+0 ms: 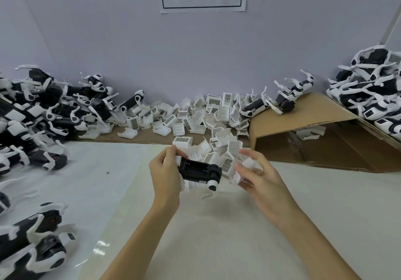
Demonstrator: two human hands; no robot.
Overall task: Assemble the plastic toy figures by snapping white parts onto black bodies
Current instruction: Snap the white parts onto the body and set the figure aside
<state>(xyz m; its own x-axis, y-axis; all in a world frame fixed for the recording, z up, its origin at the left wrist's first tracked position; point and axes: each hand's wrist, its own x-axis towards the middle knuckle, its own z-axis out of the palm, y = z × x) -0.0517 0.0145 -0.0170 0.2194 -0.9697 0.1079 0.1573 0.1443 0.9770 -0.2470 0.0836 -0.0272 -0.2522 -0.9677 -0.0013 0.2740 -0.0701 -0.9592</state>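
Observation:
My left hand (165,178) grips a black toy body (198,169) by its left end, holding it level above the table. White leg pieces hang below the body. My right hand (259,178) is just to the right of it and holds a white plastic part (249,164) between thumb and fingers, blurred by motion. The white part is apart from the black body. Directly behind both hands lies a heap of loose white parts (195,114), many with grid-patterned faces.
A pile of black-and-white figures (39,114) fills the left side, with more at the near left (36,234). A second stack of figures (371,88) sits at the right on a folded cardboard sheet (314,114). A white table sheet (217,225) lies under my arms.

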